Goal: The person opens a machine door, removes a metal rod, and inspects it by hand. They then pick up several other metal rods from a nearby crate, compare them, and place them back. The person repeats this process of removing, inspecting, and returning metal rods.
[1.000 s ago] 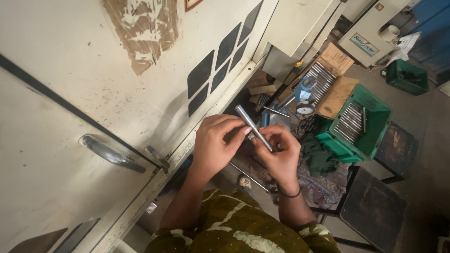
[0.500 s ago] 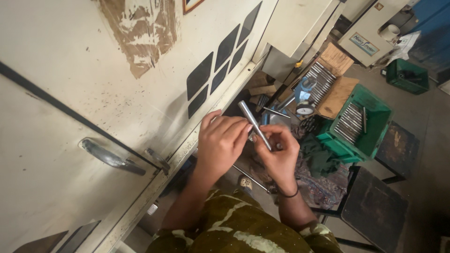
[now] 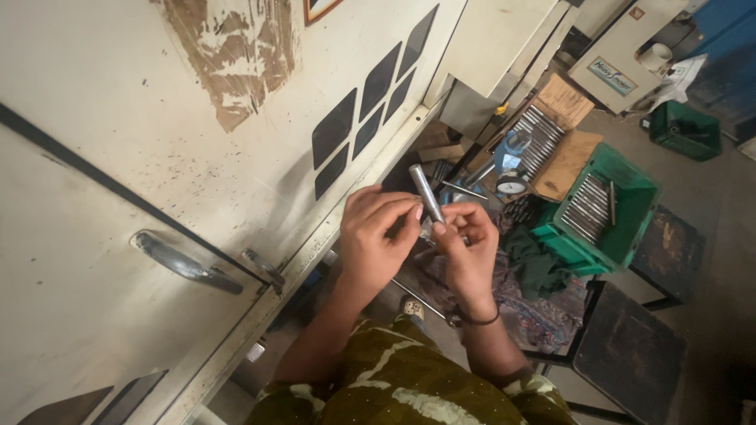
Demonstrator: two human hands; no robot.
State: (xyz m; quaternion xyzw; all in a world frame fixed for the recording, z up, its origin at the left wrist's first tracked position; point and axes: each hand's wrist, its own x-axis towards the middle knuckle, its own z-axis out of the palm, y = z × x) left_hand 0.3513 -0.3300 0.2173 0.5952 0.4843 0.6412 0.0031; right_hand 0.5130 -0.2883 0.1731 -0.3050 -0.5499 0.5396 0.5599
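Head view: smooth, shiny metal rod (image 3: 426, 194), cylindrical, pinched upright-tilted btwn curled fingers of left hand (image 3: 378, 236) & right hand (image 3: 466, 252), close beside scuffed cream machine door (image 3: 197, 157), green plastic crate (image 3: 602, 208) of rods well apart at right.

Both forearms reach forward and converge, the left hand (image 3: 376, 236) curled with its fingers (image 3: 405, 216) pinched toward the right hand (image 3: 466, 250), whose bent fingers face them, the two hands almost touching.
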